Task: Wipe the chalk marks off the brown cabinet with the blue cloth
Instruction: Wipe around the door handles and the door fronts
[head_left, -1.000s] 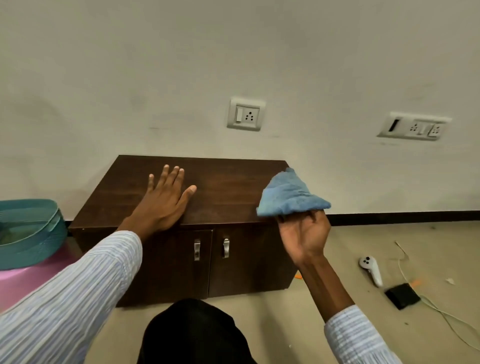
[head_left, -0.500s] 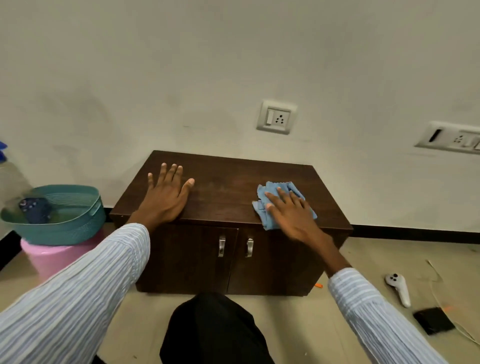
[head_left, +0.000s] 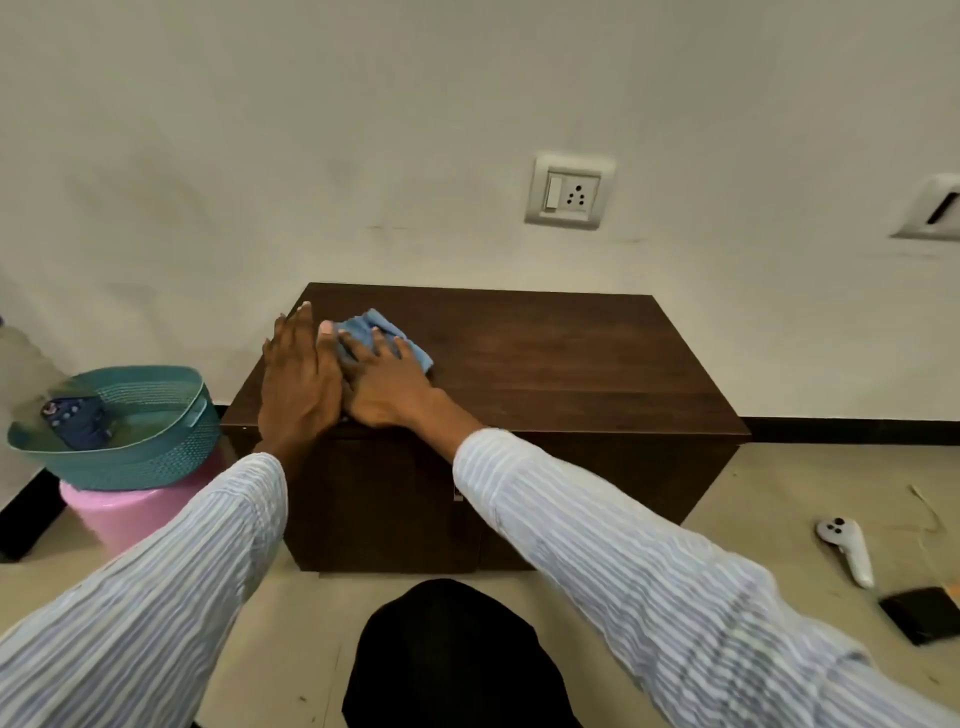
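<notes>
The brown cabinet (head_left: 571, 374) stands low against the wall, its dark wooden top facing me. A crumpled blue cloth (head_left: 376, 330) lies on the left part of that top. My right hand (head_left: 387, 387) presses flat on the cloth, fingers spread over it. My left hand (head_left: 298, 382) rests flat on the cabinet's left end, its thumb touching the cloth's left edge. I see no distinct chalk marks on the bare wood, only a faint dull patch near the middle.
A teal basket (head_left: 135, 452) holding a dark phone sits on a pink stool (head_left: 130, 514) left of the cabinet. On the floor at right lie a white controller (head_left: 847, 548), a black wallet-like item (head_left: 919, 613) and a thin cable. Wall sockets (head_left: 569, 189) are above.
My right hand slid the blue cloth from the cabinet's right front across to the left end, beside my left hand. A second ago the cloth was lifted above the right edge.
</notes>
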